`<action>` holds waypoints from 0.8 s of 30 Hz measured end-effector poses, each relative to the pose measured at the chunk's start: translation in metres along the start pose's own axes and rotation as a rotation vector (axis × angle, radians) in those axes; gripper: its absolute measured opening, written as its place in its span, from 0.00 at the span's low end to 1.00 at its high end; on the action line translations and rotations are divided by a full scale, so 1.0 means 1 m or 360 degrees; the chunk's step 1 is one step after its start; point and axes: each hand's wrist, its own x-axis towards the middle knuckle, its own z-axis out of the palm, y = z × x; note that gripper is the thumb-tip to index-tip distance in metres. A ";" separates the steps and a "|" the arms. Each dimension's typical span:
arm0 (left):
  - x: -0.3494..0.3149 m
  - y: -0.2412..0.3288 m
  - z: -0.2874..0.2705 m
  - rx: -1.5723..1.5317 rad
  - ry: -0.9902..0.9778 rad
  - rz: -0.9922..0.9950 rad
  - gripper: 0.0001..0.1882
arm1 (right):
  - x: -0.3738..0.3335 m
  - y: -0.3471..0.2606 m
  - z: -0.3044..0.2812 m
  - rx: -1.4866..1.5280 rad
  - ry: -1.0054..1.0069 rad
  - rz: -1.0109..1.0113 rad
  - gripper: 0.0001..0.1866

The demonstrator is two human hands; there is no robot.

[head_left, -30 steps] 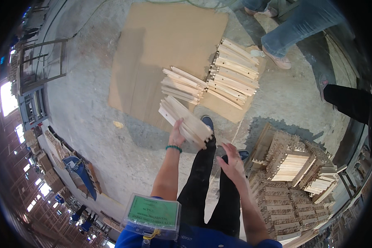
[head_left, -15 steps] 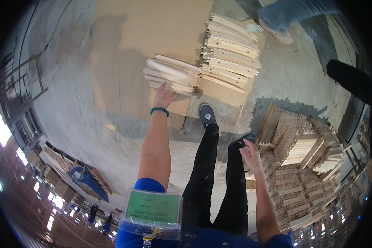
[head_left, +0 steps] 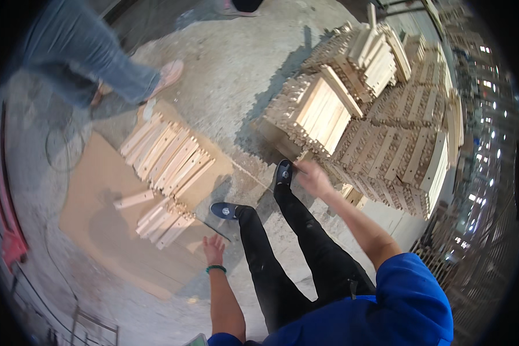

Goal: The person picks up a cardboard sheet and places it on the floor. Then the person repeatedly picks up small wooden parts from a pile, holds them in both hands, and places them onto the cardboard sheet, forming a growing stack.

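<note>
Closest to where I stood was the worker's blue shirt (head_left: 409, 294), above black trousers (head_left: 274, 274) and dark slip-on shoes (head_left: 224, 211). The left hand (head_left: 214, 249), a green bracelet (head_left: 216, 268) at its wrist, hung with fingers spread and nothing in them, near the smaller row of wooden slats (head_left: 162, 221). The right hand (head_left: 313, 177) was blurred beside the piled wood; I couldn't tell whether its fingers had closed on anything.

The smaller row lay on a flat brown cardboard sheet (head_left: 109, 242) on the concrete floor (head_left: 213, 75), with a single slat (head_left: 134, 199) angled off to its left. Just beyond, a longer row of slats (head_left: 167, 154) lay side by side. Stacked slats (head_left: 389, 155) rose to the worker's right. Farther off, someone in jeans (head_left: 86, 57) and a pink shoe (head_left: 170, 75) stood near the cardboard.
</note>
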 end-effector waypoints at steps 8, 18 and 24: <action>0.001 -0.052 0.087 0.1066 -0.0194 0.0205 0.29 | 0.163 0.145 -0.118 -0.0526 0.0562 0.0439 0.37; -0.024 -0.105 0.376 0.2092 -0.0525 0.1336 0.40 | 0.177 0.222 -0.145 -0.0050 0.0393 0.0905 0.25; 0.009 -0.132 0.424 0.1510 -0.0259 0.0889 0.48 | 0.101 0.209 -0.061 0.1169 0.1170 0.1121 0.21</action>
